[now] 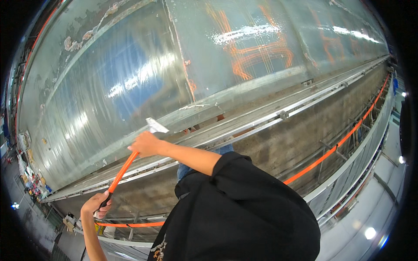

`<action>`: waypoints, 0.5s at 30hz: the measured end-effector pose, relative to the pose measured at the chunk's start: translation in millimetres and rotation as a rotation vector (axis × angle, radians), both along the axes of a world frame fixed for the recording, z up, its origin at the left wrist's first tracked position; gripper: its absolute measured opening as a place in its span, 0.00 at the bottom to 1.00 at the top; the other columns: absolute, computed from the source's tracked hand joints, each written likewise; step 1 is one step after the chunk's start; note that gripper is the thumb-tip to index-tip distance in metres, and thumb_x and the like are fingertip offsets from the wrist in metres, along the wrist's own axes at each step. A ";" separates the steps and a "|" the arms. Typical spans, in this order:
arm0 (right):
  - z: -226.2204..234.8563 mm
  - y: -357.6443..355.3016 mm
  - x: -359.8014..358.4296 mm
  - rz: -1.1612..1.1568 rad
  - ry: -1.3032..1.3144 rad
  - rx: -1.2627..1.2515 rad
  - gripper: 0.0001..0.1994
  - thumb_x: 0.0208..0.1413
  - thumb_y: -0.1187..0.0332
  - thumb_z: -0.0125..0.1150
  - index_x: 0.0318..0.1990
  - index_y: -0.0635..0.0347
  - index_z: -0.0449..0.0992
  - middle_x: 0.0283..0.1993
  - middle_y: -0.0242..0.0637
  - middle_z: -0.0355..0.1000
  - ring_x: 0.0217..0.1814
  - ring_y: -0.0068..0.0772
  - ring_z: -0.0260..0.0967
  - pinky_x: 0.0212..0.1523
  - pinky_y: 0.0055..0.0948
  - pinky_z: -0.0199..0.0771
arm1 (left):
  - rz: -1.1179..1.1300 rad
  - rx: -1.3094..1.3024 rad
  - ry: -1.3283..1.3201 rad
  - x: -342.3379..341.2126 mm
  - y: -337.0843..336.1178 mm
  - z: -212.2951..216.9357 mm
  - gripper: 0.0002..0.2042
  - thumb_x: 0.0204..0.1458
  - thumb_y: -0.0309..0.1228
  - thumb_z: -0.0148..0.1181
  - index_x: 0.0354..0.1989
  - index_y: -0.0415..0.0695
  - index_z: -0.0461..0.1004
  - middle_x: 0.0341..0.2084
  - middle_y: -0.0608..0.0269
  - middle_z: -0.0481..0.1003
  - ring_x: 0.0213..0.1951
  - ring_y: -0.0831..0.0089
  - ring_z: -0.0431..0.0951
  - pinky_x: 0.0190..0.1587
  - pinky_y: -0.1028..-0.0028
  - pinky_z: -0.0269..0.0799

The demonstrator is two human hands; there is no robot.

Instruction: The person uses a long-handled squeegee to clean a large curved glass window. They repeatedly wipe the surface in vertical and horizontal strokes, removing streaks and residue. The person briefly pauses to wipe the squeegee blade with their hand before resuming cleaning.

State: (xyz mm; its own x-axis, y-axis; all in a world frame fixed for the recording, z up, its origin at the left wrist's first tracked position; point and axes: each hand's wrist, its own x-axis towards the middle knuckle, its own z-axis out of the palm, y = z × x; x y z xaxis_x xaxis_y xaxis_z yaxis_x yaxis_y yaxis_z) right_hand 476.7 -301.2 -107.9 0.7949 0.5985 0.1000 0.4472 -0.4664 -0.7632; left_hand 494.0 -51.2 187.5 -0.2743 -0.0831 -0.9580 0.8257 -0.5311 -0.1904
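Note:
A long-handled scraper with an orange shaft (123, 172) slants up across the near edge of a large grey-green glossy panel (196, 65). My left hand (98, 204) is wrapped round the black grip at the shaft's lower end. Higher up, my right hand (146, 144) grips the tool just below its pale, wide blade (156, 126). The blade is over the panel's near border; whether it touches the surface I cannot tell. Shiny, wrinkled clear film (126, 78) appears to cover the panel's left part.
A metal rail (261, 128) runs along the panel's near side. Behind me, an orange strap (335, 150) follows a grey railing (348, 174), with lower floor beyond it. Orange scribbled marks (261, 54) show on the panel. Assorted clutter (37, 182) lies at the far left.

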 end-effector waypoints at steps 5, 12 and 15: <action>-5.0 -193.4 -14.8 -0.286 -0.096 0.070 0.09 0.48 0.57 0.67 0.28 0.46 0.75 0.22 0.31 0.74 0.23 0.39 0.75 0.21 0.40 0.69 | -0.207 -0.219 0.046 47.4 -142.2 -64.8 0.27 0.64 0.59 0.48 0.25 0.48 0.63 0.10 0.74 0.59 0.09 0.81 0.58 0.11 0.75 0.54; 8.6 -457.7 -9.0 -0.365 -0.224 -0.177 0.17 0.58 0.57 0.62 0.19 0.50 0.70 0.15 0.32 0.67 0.16 0.38 0.69 0.20 0.39 0.66 | -0.258 -0.428 -0.024 48.3 -378.3 -110.1 0.26 0.63 0.61 0.48 0.25 0.50 0.62 0.09 0.77 0.57 0.09 0.84 0.58 0.11 0.77 0.55; -3.7 -505.0 -30.1 -0.399 -0.171 -0.358 0.14 0.55 0.55 0.64 0.22 0.48 0.72 0.17 0.31 0.68 0.18 0.38 0.71 0.21 0.38 0.67 | -0.208 -0.489 -0.073 29.8 -420.2 -106.4 0.26 0.64 0.60 0.47 0.26 0.50 0.63 0.09 0.77 0.57 0.09 0.84 0.58 0.11 0.78 0.55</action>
